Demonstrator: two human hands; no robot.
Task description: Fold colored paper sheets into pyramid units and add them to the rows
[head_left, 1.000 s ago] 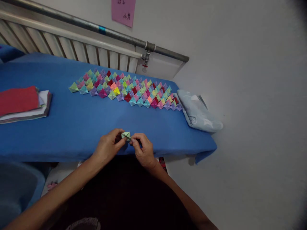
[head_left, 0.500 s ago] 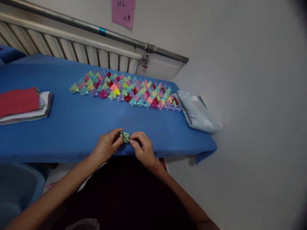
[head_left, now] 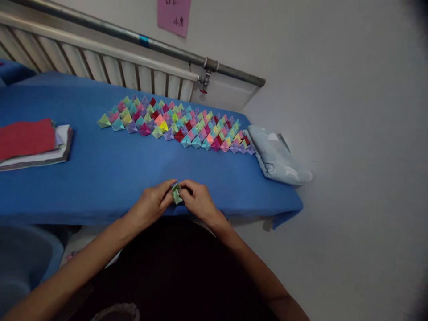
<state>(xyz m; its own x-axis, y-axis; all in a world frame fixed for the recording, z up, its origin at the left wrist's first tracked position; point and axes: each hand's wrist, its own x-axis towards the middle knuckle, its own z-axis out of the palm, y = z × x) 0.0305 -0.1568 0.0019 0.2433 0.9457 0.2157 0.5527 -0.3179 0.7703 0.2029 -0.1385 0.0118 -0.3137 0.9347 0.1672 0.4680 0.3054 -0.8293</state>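
A small green folded paper piece [head_left: 177, 195] is pinched between my two hands, above the near edge of the blue-covered table [head_left: 100, 187]. My left hand [head_left: 152, 199] grips it from the left with thumb and fingers. From the right, my right hand [head_left: 198, 199] pinches its other side, fingers closed on the paper. Parts of its folds are hidden behind my fingertips. Beyond my hands, rows of colourful folded paper pieces [head_left: 177, 125] stand close together in a long band across the table.
A red sheet [head_left: 26, 138] lies on a stack of papers [head_left: 63, 151] at the left. A folded light-blue cloth [head_left: 281, 156] rests by the right wall. Behind the table are a radiator [head_left: 110, 71] and a pipe [head_left: 180, 54]. A blue basin [head_left: 30, 254] stands below left.
The green paper has turned in my fingers, with its point now lower. My hands have come closer together, and my right fingers have shifted up along its side.
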